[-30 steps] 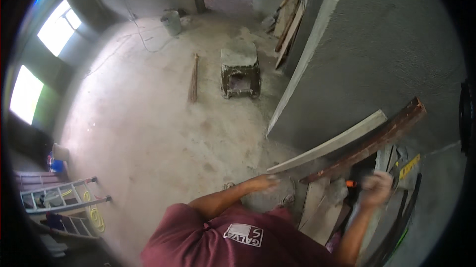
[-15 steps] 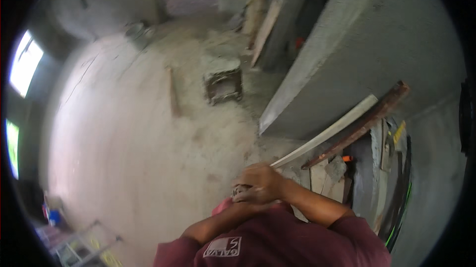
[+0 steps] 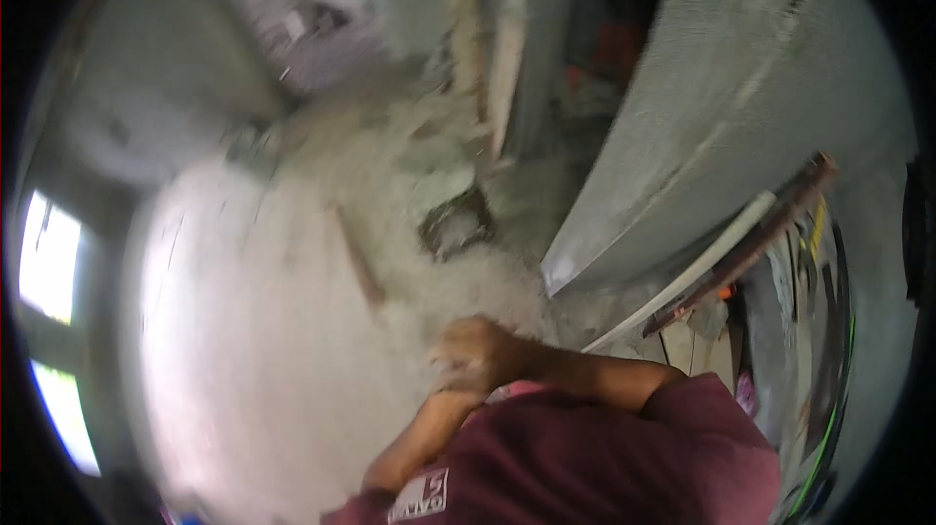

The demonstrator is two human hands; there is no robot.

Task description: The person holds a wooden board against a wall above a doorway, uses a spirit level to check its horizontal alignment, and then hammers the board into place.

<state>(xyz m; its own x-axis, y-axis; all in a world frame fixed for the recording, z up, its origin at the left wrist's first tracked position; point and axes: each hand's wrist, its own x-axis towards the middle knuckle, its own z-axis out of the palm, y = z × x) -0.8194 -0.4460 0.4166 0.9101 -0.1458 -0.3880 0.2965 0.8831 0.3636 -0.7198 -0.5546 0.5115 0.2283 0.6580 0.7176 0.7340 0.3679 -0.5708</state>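
Observation:
Both my hands are brought together in front of my maroon shirt (image 3: 585,447). My right hand (image 3: 478,345) lies on top, its fingers curled over my left hand (image 3: 460,379) and touching it. Motion smears the picture here, and something small between the palms may be hidden; I cannot make it out. The fingers of my left hand are mostly covered. Beyond the hands, on the dusty floor, stands a block-like box with an open side (image 3: 458,223). Left of it lies a narrow strip of wood (image 3: 358,260).
A grey plastered wall (image 3: 721,125) stands to the right. Against it lean a pale strip (image 3: 697,267), a reddish-brown bar (image 3: 751,242) and several boards. Bright windows (image 3: 49,257) open at the left. A doorway (image 3: 302,18) lies at the far end.
My view has swung, so the room appears tilted and the windows sit lower. My joined hands stay together, slightly further left in the picture. The ladder at lower left has left the view.

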